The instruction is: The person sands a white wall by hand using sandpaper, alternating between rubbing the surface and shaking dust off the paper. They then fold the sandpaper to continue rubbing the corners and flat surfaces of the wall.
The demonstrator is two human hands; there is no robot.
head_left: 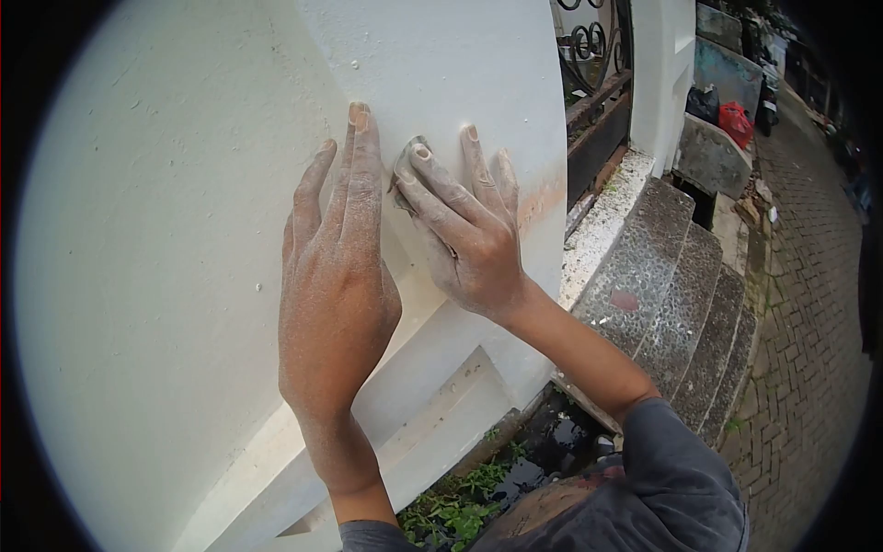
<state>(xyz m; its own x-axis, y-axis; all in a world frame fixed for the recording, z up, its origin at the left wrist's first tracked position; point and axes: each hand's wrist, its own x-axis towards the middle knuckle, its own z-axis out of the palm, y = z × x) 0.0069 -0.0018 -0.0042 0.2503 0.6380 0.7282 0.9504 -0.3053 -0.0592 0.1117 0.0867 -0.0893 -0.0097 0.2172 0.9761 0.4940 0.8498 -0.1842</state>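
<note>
Two dusty hands at a pale wall (184, 230) — left hand (338, 239) flattened out, nothing visible in it, right hand (467, 225) half-spread, fingers pressing a grey pad (406, 157) to the wall — shirt (685, 469) front too blurred to read

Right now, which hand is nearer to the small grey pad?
Right. The right hand touches the small grey pad; the left hand is to its left, with a gap between.
</note>
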